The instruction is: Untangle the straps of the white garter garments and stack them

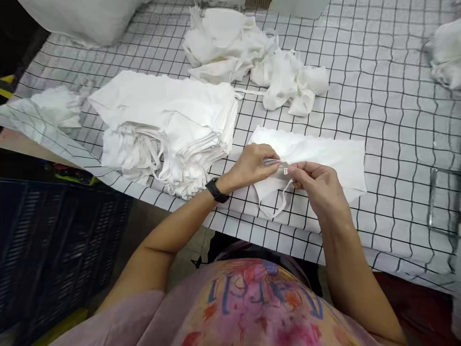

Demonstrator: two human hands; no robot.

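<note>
A white garment (324, 156) with thin straps lies flat on the checked cloth in front of me. My left hand (257, 163) is closed in a pinch on the garment's white strap, near its upper edge. Facing it, my right hand (311, 178) also pinches the strap, beside a small white clip (285, 171) that shows between the two hands. One loop of the strap (275, 211) hangs down below them on the cloth. The fingertips partly hide how the strap runs through the clip.
To the left is a thick stack of folded white garments (173, 110) with straps bunched at its front. Behind lies a loose white heap (230, 43). A white bag (86, 19) is at the far left and a clear plastic box (444, 202) at the right edge.
</note>
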